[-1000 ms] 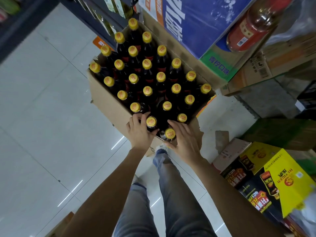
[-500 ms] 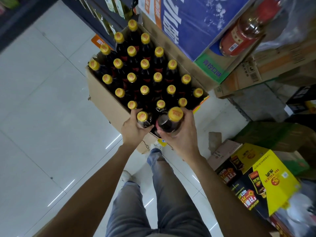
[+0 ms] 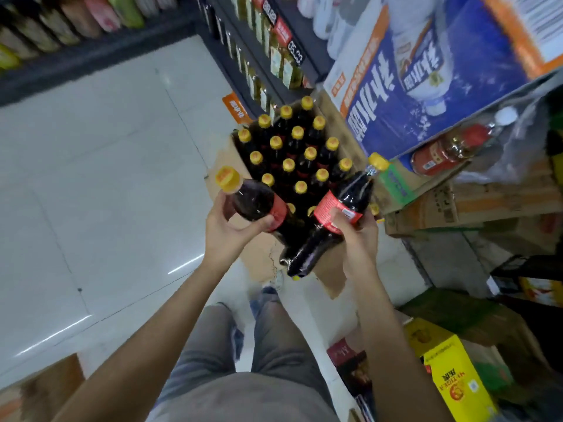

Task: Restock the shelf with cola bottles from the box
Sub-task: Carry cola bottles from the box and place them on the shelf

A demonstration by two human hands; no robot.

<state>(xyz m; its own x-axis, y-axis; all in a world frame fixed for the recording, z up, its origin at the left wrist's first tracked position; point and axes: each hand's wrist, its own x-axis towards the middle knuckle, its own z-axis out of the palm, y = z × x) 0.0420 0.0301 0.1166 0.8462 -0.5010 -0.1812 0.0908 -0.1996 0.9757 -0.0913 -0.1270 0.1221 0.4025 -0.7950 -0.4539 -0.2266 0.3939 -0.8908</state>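
An open cardboard box [image 3: 225, 161] on the floor holds several dark cola bottles [image 3: 297, 147] with yellow caps. My left hand [image 3: 225, 233] grips one cola bottle [image 3: 256, 202] by its body, lifted above the box and tilted, cap toward the upper left. My right hand [image 3: 356, 236] grips a second cola bottle [image 3: 332, 214] around its red label, also raised clear of the box, cap pointing up right. The dark shelf [image 3: 259, 56] with rows of bottles and price tags runs along the top, beyond the box.
A large blue carton [image 3: 441, 71] sits on stacked cardboard boxes [image 3: 472, 202] at the right, with a red-labelled bottle [image 3: 447, 150] beneath it. Yellow and black cartons [image 3: 454, 382] lie at lower right. White tiled floor [image 3: 91, 193] spreads to the left. My legs stand below the box.
Both hands have lifted their bottles out of the box and raised them toward me. The view has tilted up, showing more of the shelf.
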